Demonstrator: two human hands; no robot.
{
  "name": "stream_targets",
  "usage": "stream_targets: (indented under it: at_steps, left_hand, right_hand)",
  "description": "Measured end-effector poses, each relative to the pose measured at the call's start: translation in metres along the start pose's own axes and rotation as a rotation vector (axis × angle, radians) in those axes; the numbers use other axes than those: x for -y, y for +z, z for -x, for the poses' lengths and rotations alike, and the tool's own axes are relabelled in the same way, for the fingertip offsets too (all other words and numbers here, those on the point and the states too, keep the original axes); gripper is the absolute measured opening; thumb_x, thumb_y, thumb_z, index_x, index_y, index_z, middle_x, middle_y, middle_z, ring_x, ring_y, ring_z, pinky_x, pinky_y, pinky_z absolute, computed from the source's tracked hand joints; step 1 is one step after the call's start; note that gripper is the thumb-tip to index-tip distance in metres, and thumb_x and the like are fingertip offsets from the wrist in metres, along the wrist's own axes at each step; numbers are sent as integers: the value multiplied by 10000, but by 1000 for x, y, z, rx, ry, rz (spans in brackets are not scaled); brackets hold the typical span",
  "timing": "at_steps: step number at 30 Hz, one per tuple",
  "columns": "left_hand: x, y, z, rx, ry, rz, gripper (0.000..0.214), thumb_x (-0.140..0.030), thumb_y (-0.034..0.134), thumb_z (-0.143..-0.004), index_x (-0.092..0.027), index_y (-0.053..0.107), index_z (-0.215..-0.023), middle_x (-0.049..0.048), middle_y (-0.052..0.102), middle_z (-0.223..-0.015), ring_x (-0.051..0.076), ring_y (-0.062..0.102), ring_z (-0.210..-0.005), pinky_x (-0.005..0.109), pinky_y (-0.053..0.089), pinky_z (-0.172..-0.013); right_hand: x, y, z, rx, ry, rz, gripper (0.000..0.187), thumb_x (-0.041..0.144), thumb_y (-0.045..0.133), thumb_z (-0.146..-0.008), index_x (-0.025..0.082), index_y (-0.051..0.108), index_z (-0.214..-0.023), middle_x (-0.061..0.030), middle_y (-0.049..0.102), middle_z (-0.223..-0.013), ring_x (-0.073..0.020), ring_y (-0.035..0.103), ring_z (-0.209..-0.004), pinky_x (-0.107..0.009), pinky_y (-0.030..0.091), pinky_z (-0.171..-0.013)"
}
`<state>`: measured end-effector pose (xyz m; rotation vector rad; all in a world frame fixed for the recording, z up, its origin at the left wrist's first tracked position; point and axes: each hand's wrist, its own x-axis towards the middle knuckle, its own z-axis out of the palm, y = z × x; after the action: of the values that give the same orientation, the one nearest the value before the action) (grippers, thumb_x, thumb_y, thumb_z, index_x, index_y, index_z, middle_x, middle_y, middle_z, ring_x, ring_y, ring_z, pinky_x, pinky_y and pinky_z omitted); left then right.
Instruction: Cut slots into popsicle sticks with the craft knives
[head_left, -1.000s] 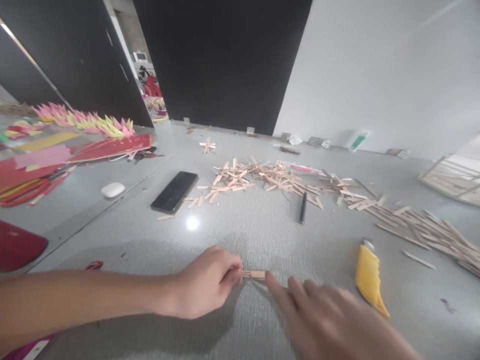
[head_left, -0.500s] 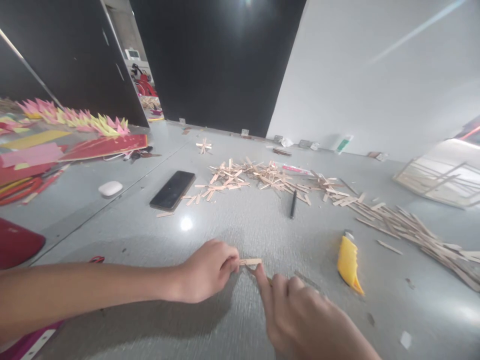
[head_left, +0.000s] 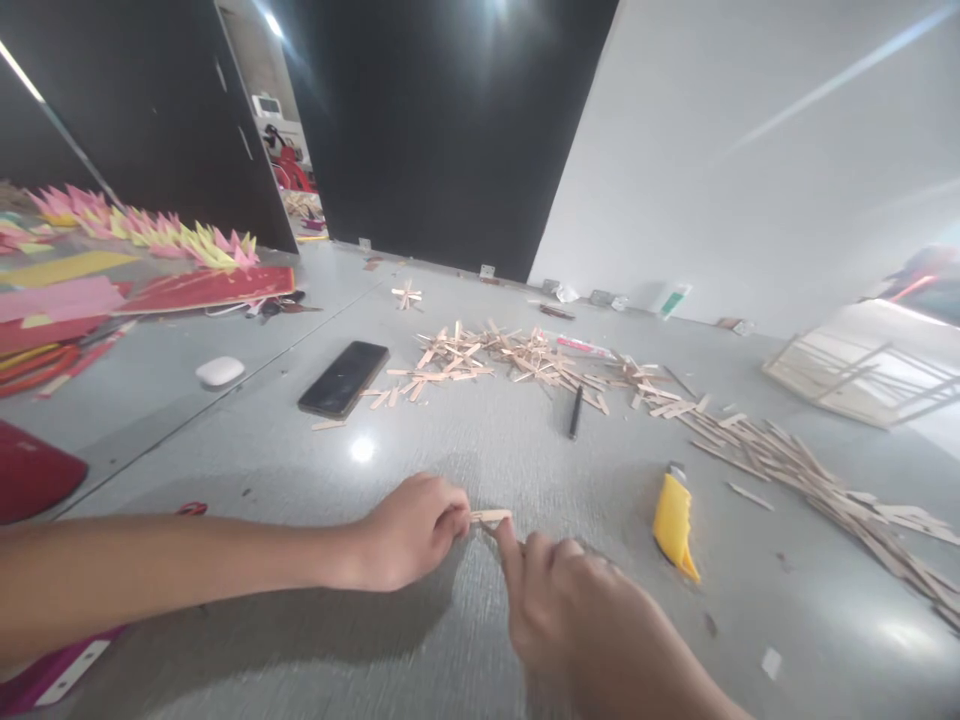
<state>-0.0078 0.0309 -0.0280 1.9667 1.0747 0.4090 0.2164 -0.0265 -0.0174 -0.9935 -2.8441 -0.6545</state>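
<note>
Here's my left hand point(head_left: 409, 535), closed in a pinch on the stick's point(head_left: 495, 516) left end. My right hand point(head_left: 570, 600) is at four o'clock of it, forefinger on the free end, other fingers curled; whether they grip anything, I can't tell. And there's a dark sliver point(head_left: 489, 531) just below the stick, too blurred to name! Danger here, I'd say: press too hard and this thin wood could snap; loosen the pinch and it could twist away. If that sliver is sharp, a slip could nick my left fingertips. Outward now: pen point(head_left: 576, 412) at one, yellow cutter point(head_left: 675, 528) at three, phone point(head_left: 343, 380) between ten and eleven, wood pile point(head_left: 517, 357) at twelve.
</note>
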Motion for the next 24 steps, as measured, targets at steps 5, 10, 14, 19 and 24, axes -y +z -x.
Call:
stream_targets:
  at_steps: [5,10,14,19,24]
  left_hand:
    - [2,0,1,36,-26,25,328,-164,432,-958,-211,451,-635,-70,439,-442,104,492,-363,202,337,-447]
    - [0,0,0,23,-12,15,339,-137,455,-930,-208,451,-599,-52,462,-464,110,481,-413,220,331,-486]
    - [-3,-1,-1,-11,21,-3,281,-106,482,-884,-202,464,-621,-43,498,-527,118,473,-508,228,337,-550]
    - [2,0,0,34,2,25,295,-178,449,-941,-207,476,-649,-58,467,-483,110,481,-402,214,348,-477]
    - [10,2,0,63,-29,51,320,-207,405,-978,-211,472,-665,-63,441,-466,113,491,-350,204,329,-420]
  right_hand:
    - [-27,11,-3,93,-74,-11,548,-47,473,-787,108,603,-1296,-2,617,-683,-139,540,-508,-308,274,-457]
    - [-55,23,5,124,-123,-86,658,-87,450,-733,150,575,-1334,33,632,-707,-112,538,-508,-282,321,-479]
    - [-15,7,-1,94,-56,-5,437,18,503,-880,99,619,-1294,-17,622,-664,-119,534,-501,-275,262,-431]
    - [-12,3,-11,85,-27,53,413,23,586,-821,96,665,-1220,-6,623,-634,-129,552,-477,-286,259,-420]
    - [-42,13,-4,81,-125,49,600,-45,620,-705,169,643,-1266,42,653,-711,-118,579,-503,-284,331,-469]
